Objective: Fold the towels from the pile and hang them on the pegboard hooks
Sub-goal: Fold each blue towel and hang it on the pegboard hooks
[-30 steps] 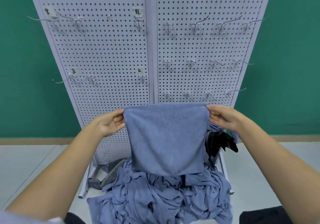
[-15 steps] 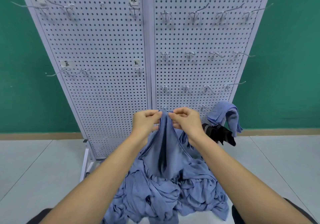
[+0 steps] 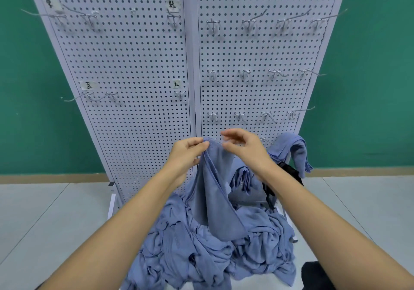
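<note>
A blue towel (image 3: 212, 195) hangs folded lengthwise in front of the white pegboard (image 3: 139, 70). My left hand (image 3: 188, 153) pinches both of its top corners together. My right hand (image 3: 244, 146) hovers just right of that top edge with fingers spread and relaxed, holding nothing. Below lies the crumpled pile of blue towels (image 3: 201, 249). One folded blue towel (image 3: 291, 148) hangs on a low hook at the pegboard's right side.
Several bare metal hooks (image 3: 244, 74) stick out of the pegboard in rows, some long ones past its edges. A black object (image 3: 289, 173) sits under the hung towel. Green wall behind, pale floor to both sides.
The towel was held spread between both hands, then its top corners were brought together. Now my right hand has let go and my left hand alone holds the top.
</note>
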`<action>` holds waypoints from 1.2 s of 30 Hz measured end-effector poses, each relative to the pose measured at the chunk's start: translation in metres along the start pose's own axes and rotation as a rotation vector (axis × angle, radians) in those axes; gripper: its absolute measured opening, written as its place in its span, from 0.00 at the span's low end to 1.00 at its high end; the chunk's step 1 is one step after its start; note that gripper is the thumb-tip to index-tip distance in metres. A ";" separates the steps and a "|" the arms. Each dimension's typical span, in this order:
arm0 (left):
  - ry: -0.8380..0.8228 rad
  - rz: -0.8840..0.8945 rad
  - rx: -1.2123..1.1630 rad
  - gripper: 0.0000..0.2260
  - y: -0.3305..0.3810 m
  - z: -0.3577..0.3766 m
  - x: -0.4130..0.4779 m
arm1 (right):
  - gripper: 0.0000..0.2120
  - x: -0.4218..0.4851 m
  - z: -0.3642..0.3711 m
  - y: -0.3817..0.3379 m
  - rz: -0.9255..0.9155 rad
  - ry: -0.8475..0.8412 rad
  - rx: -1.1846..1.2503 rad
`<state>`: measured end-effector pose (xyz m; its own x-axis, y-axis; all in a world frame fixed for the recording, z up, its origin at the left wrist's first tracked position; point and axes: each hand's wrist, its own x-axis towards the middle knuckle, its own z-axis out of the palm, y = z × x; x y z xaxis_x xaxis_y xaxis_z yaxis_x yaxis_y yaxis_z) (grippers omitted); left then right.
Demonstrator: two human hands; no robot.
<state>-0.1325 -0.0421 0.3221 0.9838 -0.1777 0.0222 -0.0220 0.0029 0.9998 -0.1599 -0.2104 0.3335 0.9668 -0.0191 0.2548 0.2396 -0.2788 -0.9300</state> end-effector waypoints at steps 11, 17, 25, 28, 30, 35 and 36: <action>-0.123 0.101 -0.030 0.06 0.020 -0.006 0.001 | 0.12 0.039 -0.022 -0.025 -0.185 -0.327 -0.562; -0.144 0.022 0.223 0.18 0.011 -0.002 0.000 | 0.10 0.041 -0.021 -0.046 -0.260 -0.345 -0.683; -0.014 -0.101 0.316 0.08 -0.036 -0.007 0.004 | 0.13 0.046 -0.037 -0.072 -0.228 -0.150 -0.533; 0.032 -0.428 0.048 0.26 -0.063 -0.002 -0.001 | 0.14 0.047 -0.038 -0.080 -0.196 -0.070 -0.389; -0.011 -0.622 -0.099 0.36 -0.079 0.000 -0.007 | 0.15 0.047 -0.039 -0.084 -0.180 -0.029 -0.298; -0.228 -0.830 -0.819 0.43 -0.101 0.016 -0.008 | 0.15 0.048 -0.047 -0.091 -0.139 0.065 -0.032; -0.245 -0.822 -0.902 0.40 -0.100 0.020 -0.007 | 0.12 0.046 -0.049 -0.091 -0.125 0.085 0.033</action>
<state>-0.1411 -0.0612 0.2220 0.5872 -0.6255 -0.5137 0.8094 0.4611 0.3637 -0.1414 -0.2333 0.4431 0.9185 -0.0673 0.3896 0.3621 -0.2522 -0.8974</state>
